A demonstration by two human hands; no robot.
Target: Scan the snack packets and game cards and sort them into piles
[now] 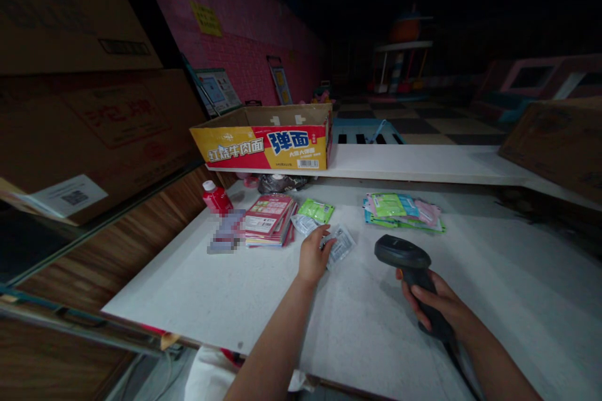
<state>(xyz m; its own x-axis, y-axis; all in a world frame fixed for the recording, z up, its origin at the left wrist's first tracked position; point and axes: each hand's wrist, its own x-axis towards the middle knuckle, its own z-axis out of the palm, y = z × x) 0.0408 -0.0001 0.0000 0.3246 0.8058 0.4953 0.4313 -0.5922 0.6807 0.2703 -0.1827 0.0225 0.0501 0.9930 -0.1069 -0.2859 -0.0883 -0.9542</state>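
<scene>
My right hand (439, 304) is wrapped round the handle of a black barcode scanner (403, 253), whose head points left over the white counter (197, 288). My left hand (313, 255) rests on the counter with its fingers on a small clear-and-white packet (341, 244). Just beyond that packet lie a green packet (317, 209) and another pale one (302, 223). To the right of them sits a pile of green, pink and blue packets (403, 210).
A stack of red booklets (269, 219) and a red bottle with a white cap (216, 197) lie at the left. An open yellow-and-red noodle carton (268, 145) stands on a raised white shelf (423, 163). Big cardboard boxes (94, 119) flank the left; another box (559, 138) sits right.
</scene>
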